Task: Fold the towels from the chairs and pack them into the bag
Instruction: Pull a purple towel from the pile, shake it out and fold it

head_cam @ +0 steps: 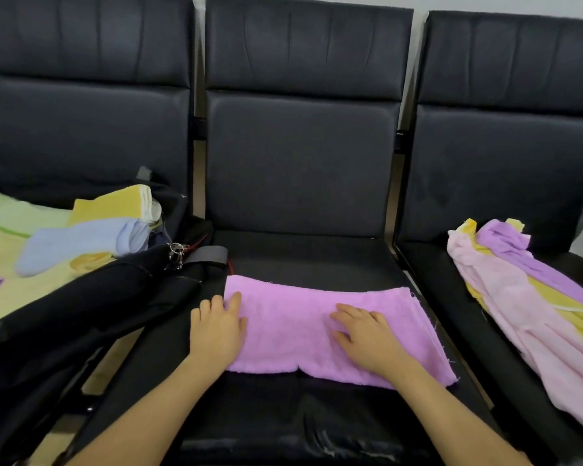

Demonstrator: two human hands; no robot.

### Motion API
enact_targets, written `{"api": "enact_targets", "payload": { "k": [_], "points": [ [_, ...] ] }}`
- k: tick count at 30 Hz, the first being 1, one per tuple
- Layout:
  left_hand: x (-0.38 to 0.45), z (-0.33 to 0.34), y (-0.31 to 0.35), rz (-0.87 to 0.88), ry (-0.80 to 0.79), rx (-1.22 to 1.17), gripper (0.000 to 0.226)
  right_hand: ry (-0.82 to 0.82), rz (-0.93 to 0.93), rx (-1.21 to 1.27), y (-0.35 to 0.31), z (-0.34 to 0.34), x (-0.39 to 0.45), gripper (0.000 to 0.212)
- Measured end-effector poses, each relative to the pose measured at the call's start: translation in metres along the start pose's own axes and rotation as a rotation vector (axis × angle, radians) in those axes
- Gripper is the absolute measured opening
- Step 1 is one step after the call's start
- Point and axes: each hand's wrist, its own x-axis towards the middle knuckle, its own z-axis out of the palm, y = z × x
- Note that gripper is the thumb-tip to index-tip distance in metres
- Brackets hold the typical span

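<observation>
Hands flat, fingers spread: we press left hand (pixel 217 326) and right hand (pixel 367 334) on a half-folded lilac towel (pixel 293 331) on the middle chair seat (pixel 310 253). Folded towels (pixel 91 230) seemingly fill the black bag (pixel 115 290); an unfolded pile (pixel 532 297) waits right.

Little here lies outside the job. I see a pale grey wall (pixel 519 3) along the top right of the frame, above the chairs (pixel 300 156). A tan strip (pixel 199 183) shows through the gap between the left and middle backs. At left of centre, a small metal clip (pixel 175 252) glints, with a thin red cord (pixel 201 242) just beside it. At lower left I can make out a tan floor (pixel 108 364).
</observation>
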Motion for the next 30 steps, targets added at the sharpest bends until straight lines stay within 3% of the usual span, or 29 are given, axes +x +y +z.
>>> {"api": "enact_targets", "payload": {
  "k": [3, 7, 10, 14, 18, 21, 24, 25, 28, 30],
  "points": [
    [-0.001, 0.008, -0.001, 0.019, 0.063, -0.067, 0.06, -0.038, -0.01, 0.023, -0.003, -0.002, 0.001, 0.042],
    [-0.002, 0.0, 0.004, 0.031, -0.011, -0.123, 0.04, -0.062, -0.026, 0.011, -0.004, -0.002, 0.0, 0.046],
    [0.003, -0.008, 0.007, -0.034, 0.01, -0.27, 0.039, -0.123, -0.038, 0.048, -0.007, 0.001, 0.0, 0.055],
    [0.014, -0.031, 0.002, -0.097, 0.16, -0.616, 0.037, -0.201, -0.068, 0.025, -0.013, 0.012, 0.012, 0.059],
    [0.026, -0.054, -0.003, -0.019, 0.291, -0.719, 0.033, -0.223, -0.094, 0.052, -0.034, 0.026, 0.028, 0.058],
    [0.026, -0.065, 0.002, 0.101, 0.342, -0.745, 0.028, -0.229, -0.132, 0.191, -0.05, 0.026, 0.033, 0.059],
    [0.024, -0.068, 0.015, 0.146, 0.339, -0.786, 0.026, -0.155, -0.099, 0.63, -0.049, 0.017, 0.031, 0.053],
    [0.024, -0.068, 0.022, 0.151, 0.324, -0.802, 0.026, -0.1, -0.083, 0.667, -0.043, 0.014, 0.028, 0.047],
    [0.023, -0.064, 0.046, 0.178, 0.28, -0.842, 0.023, 0.048, -0.027, 0.184, -0.012, 0.003, 0.02, 0.036],
    [0.023, -0.062, 0.066, 0.18, 0.245, -0.85, 0.015, 0.078, 0.058, 0.045, 0.011, -0.005, 0.011, 0.033]
  ]
}}
